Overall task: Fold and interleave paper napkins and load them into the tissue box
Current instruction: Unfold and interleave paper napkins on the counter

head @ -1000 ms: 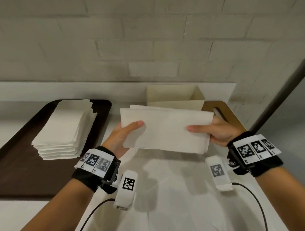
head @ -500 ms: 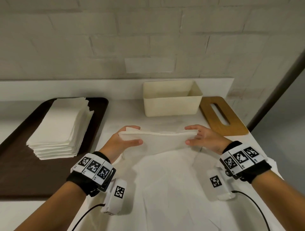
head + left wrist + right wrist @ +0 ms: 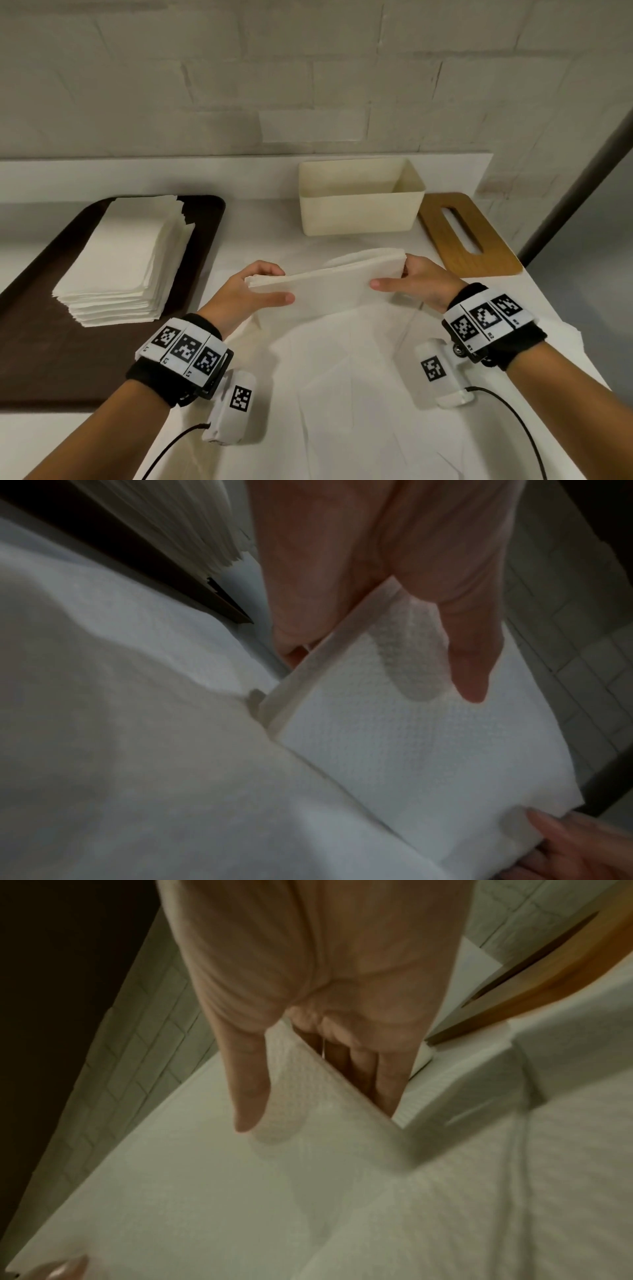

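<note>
A dark tray (image 3: 30, 342) fills the left of the frame, bearing a napkin stack (image 3: 120, 260). The open tissue box (image 3: 359, 212) sits upper centre, its wooden lid (image 3: 442, 240) to the right. At centre, left hand (image 3: 246, 291) and right hand (image 3: 421, 284) each pinch an end of the folded napkin bundle (image 3: 329, 287), thumbs on the near face, fingers behind

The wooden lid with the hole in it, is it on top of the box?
No, the wooden lid lies flat on the counter to the right of the tissue box, whose top is open.
</note>
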The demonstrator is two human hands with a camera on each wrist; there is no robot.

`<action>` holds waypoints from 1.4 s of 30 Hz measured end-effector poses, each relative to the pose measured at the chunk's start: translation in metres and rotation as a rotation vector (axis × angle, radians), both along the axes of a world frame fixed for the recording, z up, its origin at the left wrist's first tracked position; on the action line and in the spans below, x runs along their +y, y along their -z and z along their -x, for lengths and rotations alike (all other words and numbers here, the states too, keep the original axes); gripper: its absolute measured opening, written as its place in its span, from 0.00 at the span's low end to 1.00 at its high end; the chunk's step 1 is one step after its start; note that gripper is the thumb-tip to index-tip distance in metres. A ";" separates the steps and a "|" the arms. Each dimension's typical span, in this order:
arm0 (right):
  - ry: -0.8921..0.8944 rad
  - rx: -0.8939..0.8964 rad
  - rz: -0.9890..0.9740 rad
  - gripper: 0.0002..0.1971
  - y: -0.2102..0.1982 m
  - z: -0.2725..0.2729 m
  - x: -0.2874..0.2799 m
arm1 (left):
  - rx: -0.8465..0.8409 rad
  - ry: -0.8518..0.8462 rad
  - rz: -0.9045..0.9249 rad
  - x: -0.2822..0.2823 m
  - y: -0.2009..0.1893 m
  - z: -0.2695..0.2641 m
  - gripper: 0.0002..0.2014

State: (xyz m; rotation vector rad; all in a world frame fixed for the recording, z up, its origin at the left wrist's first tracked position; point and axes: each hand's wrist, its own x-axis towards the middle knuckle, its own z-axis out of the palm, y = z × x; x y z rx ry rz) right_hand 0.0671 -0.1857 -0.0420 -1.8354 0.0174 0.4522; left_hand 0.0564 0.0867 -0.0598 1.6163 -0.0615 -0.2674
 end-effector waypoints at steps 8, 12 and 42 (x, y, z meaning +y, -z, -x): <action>0.119 -0.187 -0.058 0.10 -0.018 -0.006 0.008 | -0.049 -0.161 0.026 -0.011 -0.018 -0.001 0.13; 0.052 -0.159 -0.054 0.13 -0.021 -0.008 0.002 | -0.081 -0.174 0.030 -0.006 -0.019 -0.004 0.13; 0.037 -0.061 -0.122 0.14 -0.010 -0.022 0.000 | 0.018 -0.117 0.078 -0.010 -0.013 -0.013 0.16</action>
